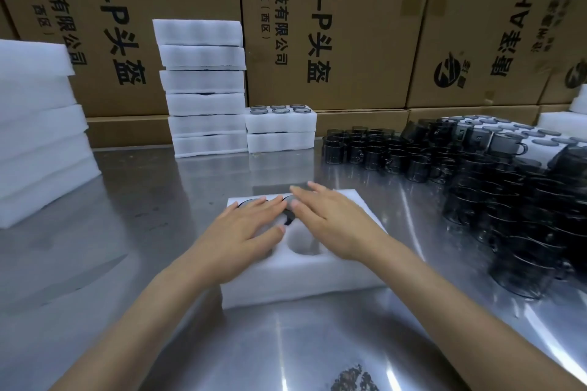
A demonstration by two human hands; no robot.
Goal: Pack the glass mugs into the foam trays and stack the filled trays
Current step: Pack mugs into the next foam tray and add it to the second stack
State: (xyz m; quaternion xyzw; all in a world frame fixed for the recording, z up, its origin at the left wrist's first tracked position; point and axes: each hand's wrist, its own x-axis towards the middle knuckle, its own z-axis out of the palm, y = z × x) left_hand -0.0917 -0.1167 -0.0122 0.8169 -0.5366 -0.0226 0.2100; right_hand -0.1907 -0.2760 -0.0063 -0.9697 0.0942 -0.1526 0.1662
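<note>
Both hands lie flat on the foam tray (301, 282) that sits on the counter (158, 200) directly in front of the person, likely so the palms can seat the mugs down into their round pockets while keeping the light tray from sliding on the slick steel. The left hand (244, 232) has its grip wide, fingers straight and spread over the left pockets, where a dark glass rim (246, 202) shows at the fingertips. The right hand (330, 225) is likewise flat and holds nothing, its fingers angled across the middle of the tray. One pocket (306, 243) between the hands looks unfilled, a soft white well; what lies under the palms is hidden. The foam is thick, white and matte with rounded, slightly fuzzy edges. The loose mugs (476, 174) are smoky, glossy, cylindrical with small handles, crowded and stacked on the right within easy reach. Filled trays (281, 127) stand two high at the back, beside a taller foam stack (203, 89), and more foam (38, 136) is piled on the left, all against printed cartons (349, 25).
</note>
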